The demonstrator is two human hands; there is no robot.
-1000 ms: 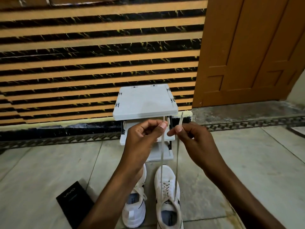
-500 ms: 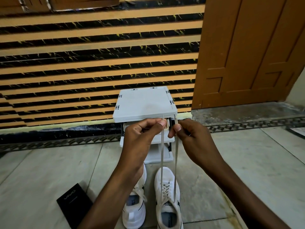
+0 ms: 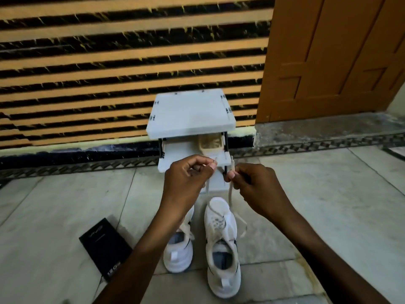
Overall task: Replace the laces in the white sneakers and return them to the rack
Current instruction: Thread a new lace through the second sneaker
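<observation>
Lower than a second ago: both hands, now in front of the middle shelf of the white rack (image 3: pixel 190 115), no longer up by its top board. Pinching one end of the lace (image 3: pixel 229 195) with the left hand (image 3: pixel 188 178), thumb and first finger curled tight on it, tip poking out just past the nail. Pinching the other end with the right hand (image 3: pixel 254 187) the same way, tip sticking straight up. Close together, not touching. No longer pulled tight and straight as before; gone slack, sagging in a loose bend beside the right sneaker (image 3: pixel 221 249) and running back to its holes. Standing side by side on the floor (image 3: pixel 328 216) under the arms, toes toward the rack, not on it: that sneaker and the left sneaker (image 3: pixel 178 257). Showing more than before on the middle shelf: a tan thing (image 3: pixel 211 142), too blurry to name. Lying flat on the floor left of the sneakers, same as before: a black box (image 3: pixel 105 244).

Hidden by the left wrist: the toe of the left sneaker. Hard to follow: the strand under the left hand, pale against the pale rack. Cut off at the bottom edge: both forearms. Cut off at the top and right: the brown door (image 3: pixel 328 58). Smeared by blur: the striped wall (image 3: pixel 109 62)
</observation>
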